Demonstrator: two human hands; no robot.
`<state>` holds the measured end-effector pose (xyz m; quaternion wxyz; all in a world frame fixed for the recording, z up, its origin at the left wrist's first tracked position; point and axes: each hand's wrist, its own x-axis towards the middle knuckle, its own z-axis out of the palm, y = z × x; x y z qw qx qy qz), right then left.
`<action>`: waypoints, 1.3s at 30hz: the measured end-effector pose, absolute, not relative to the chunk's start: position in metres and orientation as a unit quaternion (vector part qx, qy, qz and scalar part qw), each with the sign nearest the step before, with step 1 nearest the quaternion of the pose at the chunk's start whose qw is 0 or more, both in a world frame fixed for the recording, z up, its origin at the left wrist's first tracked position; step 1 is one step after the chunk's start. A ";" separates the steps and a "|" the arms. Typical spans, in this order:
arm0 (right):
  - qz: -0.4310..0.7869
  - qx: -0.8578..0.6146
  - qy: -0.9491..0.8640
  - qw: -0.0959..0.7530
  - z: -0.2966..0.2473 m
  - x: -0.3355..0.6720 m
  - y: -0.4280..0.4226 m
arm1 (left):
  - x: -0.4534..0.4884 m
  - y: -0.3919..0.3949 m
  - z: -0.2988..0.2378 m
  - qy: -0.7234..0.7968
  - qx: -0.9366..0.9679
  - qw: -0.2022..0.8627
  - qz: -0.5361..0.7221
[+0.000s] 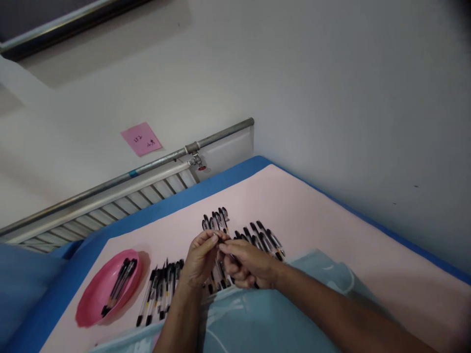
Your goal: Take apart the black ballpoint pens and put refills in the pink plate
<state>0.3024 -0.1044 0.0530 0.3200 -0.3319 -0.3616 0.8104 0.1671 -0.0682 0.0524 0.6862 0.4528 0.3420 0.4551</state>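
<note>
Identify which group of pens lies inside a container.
The leftmost group: the black-capped pens in the pink bowl. The other pens laid out in groups rest directly on the pale pink sheet.

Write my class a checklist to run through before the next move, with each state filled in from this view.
1. Right hand grips a dark pen: ok.
2. Left hand meets the right at the fingertips: ok.
3. Pen end between the fingers visible: not ok, covered.
4. Pink bowl holds some pens: ok.
5. Row of pens beside the bowl lies apart from it: ok.
6. Every pen capped: cannot tell.
</note>
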 end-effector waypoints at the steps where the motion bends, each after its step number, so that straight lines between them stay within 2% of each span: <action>1: 0.830 -0.301 -0.348 0.316 0.054 0.303 -0.105 | 0.168 -0.069 0.054 0.331 0.451 0.688 0.461; 5: 0.861 -0.246 -0.311 0.319 0.056 0.302 -0.108 | 0.174 -0.077 0.058 0.313 0.443 0.691 0.479; 10: 0.791 -0.285 -0.361 0.402 0.055 0.298 -0.105 | 0.175 -0.082 0.064 0.326 0.470 0.660 0.488; 12: 0.725 -0.324 -0.429 0.430 0.054 0.300 -0.104 | 0.158 -0.079 0.075 0.347 0.466 0.606 0.544; 15: 0.628 -0.398 -0.521 0.419 0.053 0.306 -0.101 | 0.109 -0.070 0.097 0.389 0.440 0.492 0.643; 18: 0.596 -0.420 -0.548 0.410 0.051 0.311 -0.100 | 0.043 -0.059 0.110 0.464 0.419 0.372 0.686; 19: 0.594 -0.416 -0.555 0.406 0.051 0.311 -0.100 | 0.023 -0.056 0.112 0.480 0.404 0.362 0.689; 25: 0.575 -0.425 -0.596 0.365 0.051 0.303 -0.104 | -0.030 -0.063 0.098 0.474 0.287 0.459 0.694; 29: 0.551 -0.458 -0.587 0.377 0.045 0.299 -0.102 | -0.005 -0.070 0.082 0.489 0.339 0.491 0.636; 34: 0.518 -0.502 -0.578 0.383 0.038 0.301 -0.098 | 0.046 -0.050 0.062 0.630 0.484 0.411 0.448; 39: 0.498 -0.508 -0.593 0.377 0.036 0.303 -0.096 | 0.094 0.000 0.040 0.691 0.530 0.358 0.337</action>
